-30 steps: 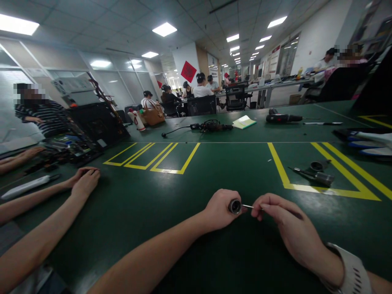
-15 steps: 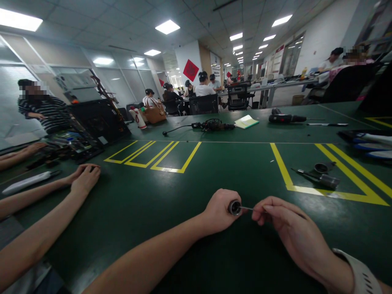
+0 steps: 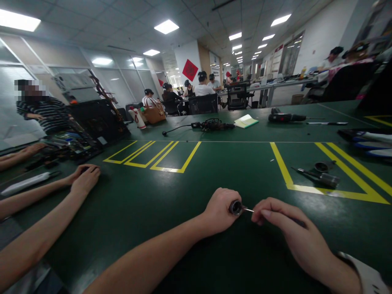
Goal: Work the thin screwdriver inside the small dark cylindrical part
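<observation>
My left hand (image 3: 221, 210) is closed around a dark hollow metal cylinder (image 3: 235, 207), its round open end turned toward me and to the right. My right hand (image 3: 281, 222) pinches a thin metal rod (image 3: 248, 210) between thumb and fingertips. The rod's far tip meets the right side of the cylinder's rim; whether it goes inside, I cannot tell. Most of the rod is hidden in my fingers. Right of my hands, a cylindrical metal part with a thin shaft (image 3: 327, 179) and a small metal ring-shaped part (image 3: 321, 166) lie on the green table (image 3: 171, 245).
Yellow tape outlines (image 3: 286, 171) mark the table. Farther back lie a power drill (image 3: 284, 117), a pen (image 3: 327, 123), a notepad (image 3: 246, 121) and a dark corded tool (image 3: 211, 125). At the left, another person's hands (image 3: 85, 177) rest on the table near a white device (image 3: 27, 183).
The rod's tip has shifted from across the cylinder's open mouth to its right rim. The cylinder has turned slightly, and my right hand has moved very little.
</observation>
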Demonstrator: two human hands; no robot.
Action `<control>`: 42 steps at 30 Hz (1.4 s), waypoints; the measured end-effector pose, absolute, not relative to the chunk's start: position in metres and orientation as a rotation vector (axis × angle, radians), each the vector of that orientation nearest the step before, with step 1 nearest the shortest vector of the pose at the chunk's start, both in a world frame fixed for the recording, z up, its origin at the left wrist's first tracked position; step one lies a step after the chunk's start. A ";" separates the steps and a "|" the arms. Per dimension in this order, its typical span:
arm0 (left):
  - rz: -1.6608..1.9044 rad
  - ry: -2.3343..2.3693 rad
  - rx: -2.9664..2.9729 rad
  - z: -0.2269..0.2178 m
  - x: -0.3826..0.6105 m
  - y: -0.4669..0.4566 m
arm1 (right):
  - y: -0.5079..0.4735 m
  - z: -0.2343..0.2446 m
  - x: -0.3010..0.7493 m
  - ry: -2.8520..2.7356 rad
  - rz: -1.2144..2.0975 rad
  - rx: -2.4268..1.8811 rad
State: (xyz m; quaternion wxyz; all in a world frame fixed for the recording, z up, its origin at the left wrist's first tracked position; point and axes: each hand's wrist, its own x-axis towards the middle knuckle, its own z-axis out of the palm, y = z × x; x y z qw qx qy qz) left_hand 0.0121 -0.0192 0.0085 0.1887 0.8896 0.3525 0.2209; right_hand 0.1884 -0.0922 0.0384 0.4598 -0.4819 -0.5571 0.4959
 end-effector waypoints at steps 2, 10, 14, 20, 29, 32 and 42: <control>0.649 0.967 2.473 0.010 0.012 -0.019 | -0.089 0.037 0.189 -1.212 1.321 -1.156; 0.664 0.992 2.428 0.010 0.012 -0.018 | -0.088 0.030 0.187 -1.045 1.407 -1.095; 0.666 1.048 2.480 0.007 0.013 -0.017 | -0.095 0.030 0.187 -1.407 1.127 -1.214; 0.634 1.048 2.516 0.009 0.014 -0.017 | -0.092 0.039 0.187 -1.439 1.123 -1.222; 0.767 1.027 2.353 0.015 0.017 -0.015 | -0.077 0.053 0.187 -1.222 1.248 -1.176; 0.736 1.008 2.374 0.019 0.021 -0.005 | -0.069 0.061 0.188 -1.345 1.165 -1.166; 0.770 0.981 2.589 0.013 0.021 0.037 | -0.014 0.053 0.186 -1.581 1.001 -1.156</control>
